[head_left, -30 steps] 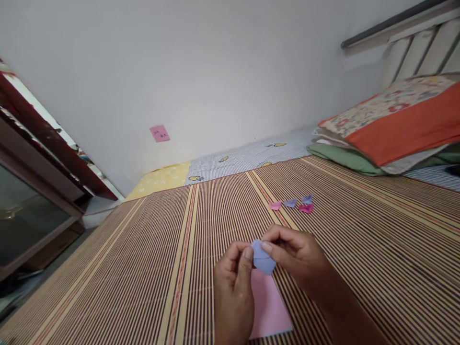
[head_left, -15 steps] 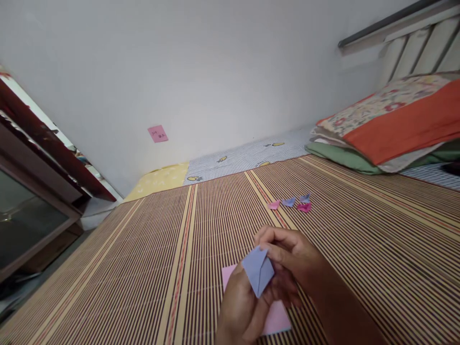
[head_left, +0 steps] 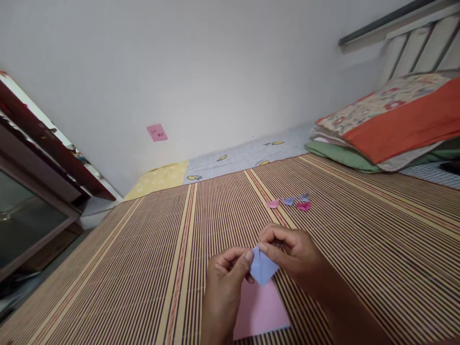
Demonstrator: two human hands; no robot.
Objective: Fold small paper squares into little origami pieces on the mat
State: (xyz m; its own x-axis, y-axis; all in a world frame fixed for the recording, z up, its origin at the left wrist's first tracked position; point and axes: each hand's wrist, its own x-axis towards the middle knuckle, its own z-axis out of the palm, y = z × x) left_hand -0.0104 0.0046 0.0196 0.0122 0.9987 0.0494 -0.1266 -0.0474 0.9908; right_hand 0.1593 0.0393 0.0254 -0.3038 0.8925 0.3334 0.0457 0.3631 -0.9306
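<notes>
A small piece of folded blue paper (head_left: 263,268) is held up between both hands, with a crease running down its face. My left hand (head_left: 226,278) pinches its left edge between thumb and fingers. At its top corner, my right hand (head_left: 285,247) grips the paper with thumb and forefinger. Below the hands lies a pink square of paper (head_left: 264,311) with a bluish lower edge, partly covered by my left hand. Beyond them on the mat sit small folded paper pieces: a light pink one (head_left: 273,203), a blue one (head_left: 288,201), a patterned blue one (head_left: 304,197) and a magenta one (head_left: 304,206).
A striped bamboo mat (head_left: 143,258) covers the bed, its far edge bordered by a checked sheet (head_left: 237,158). Folded bedding (head_left: 388,120) is stacked at the right. A pink note (head_left: 157,132) is stuck on the wall. A glass-fronted cabinet (head_left: 32,215) stands left.
My left hand has shifted from under the blue paper to pinching its left edge. The paper has turned and now shows its crease upright. More of the pink square is uncovered.
</notes>
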